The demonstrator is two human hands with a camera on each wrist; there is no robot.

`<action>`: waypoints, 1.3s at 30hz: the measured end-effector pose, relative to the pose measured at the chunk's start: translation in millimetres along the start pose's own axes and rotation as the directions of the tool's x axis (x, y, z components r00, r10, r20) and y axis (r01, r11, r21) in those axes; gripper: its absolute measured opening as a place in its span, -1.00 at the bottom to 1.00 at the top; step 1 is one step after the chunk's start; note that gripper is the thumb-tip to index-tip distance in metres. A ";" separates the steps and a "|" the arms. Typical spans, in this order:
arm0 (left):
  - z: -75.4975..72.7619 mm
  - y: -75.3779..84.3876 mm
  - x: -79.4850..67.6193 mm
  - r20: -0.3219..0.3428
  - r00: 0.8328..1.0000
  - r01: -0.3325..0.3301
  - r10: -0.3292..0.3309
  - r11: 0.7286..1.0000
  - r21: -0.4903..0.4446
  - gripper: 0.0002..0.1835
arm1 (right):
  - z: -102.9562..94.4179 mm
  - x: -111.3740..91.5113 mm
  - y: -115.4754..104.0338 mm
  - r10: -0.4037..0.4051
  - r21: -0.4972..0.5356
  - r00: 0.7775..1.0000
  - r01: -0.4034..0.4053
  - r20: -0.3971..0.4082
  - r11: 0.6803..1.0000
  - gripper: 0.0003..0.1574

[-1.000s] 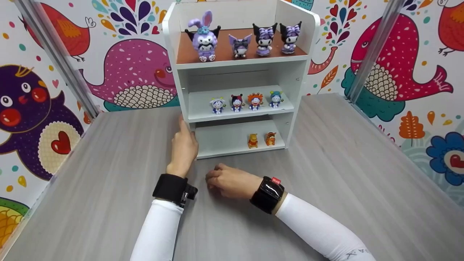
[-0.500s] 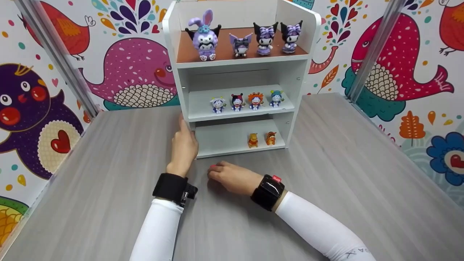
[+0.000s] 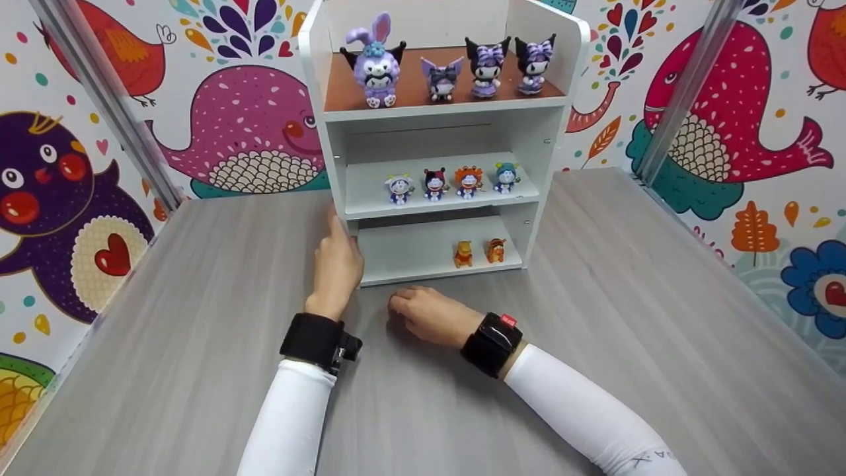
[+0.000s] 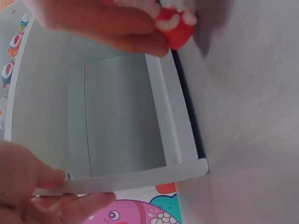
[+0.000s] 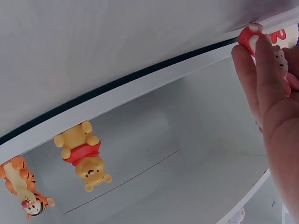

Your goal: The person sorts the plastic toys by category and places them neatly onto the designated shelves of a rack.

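Note:
My left hand [image 3: 336, 270] grips the left side panel of a small white shelf unit [image 3: 552, 125]; in the left wrist view the thumb is inside the panel and fingers lie outside. My right hand [image 3: 436, 316] is just in front of the bottom shelf [image 3: 406, 254], low over the table. It pinches a small pink-and-red Piglet figurine [image 5: 281, 65], mostly hidden by the fingers in the right wrist view; its red body [image 4: 176, 35] shows in the left wrist view. On the bottom shelf's right half sit a Pooh figurine [image 3: 463, 254] and a Tigger figurine [image 3: 496, 250].
Several Doraemon-like figurines [image 3: 468, 183] line the middle shelf. Several purple and black figurines [image 3: 488, 69] stand on the brown top shelf. The unit rests on a grey wood-grain table [image 3: 628, 297], with cartoon-printed walls [image 3: 720, 99] around it.
My right hand has shifted slightly right and forward, closer to the bottom shelf's front edge. My left hand has kept its hold on the side panel.

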State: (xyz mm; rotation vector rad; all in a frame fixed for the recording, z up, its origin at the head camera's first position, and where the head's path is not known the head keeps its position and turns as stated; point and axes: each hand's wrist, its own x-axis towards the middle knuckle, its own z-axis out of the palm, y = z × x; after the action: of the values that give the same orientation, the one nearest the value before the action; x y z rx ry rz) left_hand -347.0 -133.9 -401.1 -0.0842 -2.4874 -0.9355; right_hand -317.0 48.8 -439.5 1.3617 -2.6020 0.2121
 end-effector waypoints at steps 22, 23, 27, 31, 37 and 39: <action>1.9 -1.0 -0.6 -0.058 0.996 -0.069 0.068 0.997 -0.017 -0.35 | -24.7 -6.7 55.2 0.244 0.273 0.936 -0.173 -0.253 0.946 -0.78; 2.1 -1.2 -1.1 -0.060 0.996 -0.070 0.069 0.997 -0.017 -0.35 | -24.4 -7.4 58.3 0.253 0.266 0.932 -0.182 -0.260 0.947 -0.77; 1.7 -2.4 -1.2 -0.050 0.997 -0.060 0.059 0.998 -0.019 -0.35 | -25.9 -9.1 65.5 0.279 0.257 0.915 -0.207 -0.291 0.944 -0.76; 1.0 -3.8 -1.2 -0.030 0.998 -0.047 0.046 0.999 -0.025 -0.35 | -28.8 -6.8 66.0 0.286 0.282 0.912 -0.203 -0.295 0.938 -0.79; 1.2 -2.5 -0.4 -0.035 0.998 -0.044 0.043 0.998 -0.042 -0.37 | -33.6 5.5 64.9 0.291 0.294 0.920 -0.211 -0.261 0.932 -0.78; 3.0 -0.6 -0.6 -0.036 0.998 -0.050 0.048 0.998 -0.047 -0.36 | -32.8 6.9 65.8 0.302 0.283 0.917 -0.227 -0.261 0.932 -0.80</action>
State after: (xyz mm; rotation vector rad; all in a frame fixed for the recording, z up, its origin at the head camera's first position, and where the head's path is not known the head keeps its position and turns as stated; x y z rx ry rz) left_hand -347.7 -132.3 -403.6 -0.1433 -2.4206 -0.9684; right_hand -371.6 87.7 -408.3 0.9376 -2.5477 0.7493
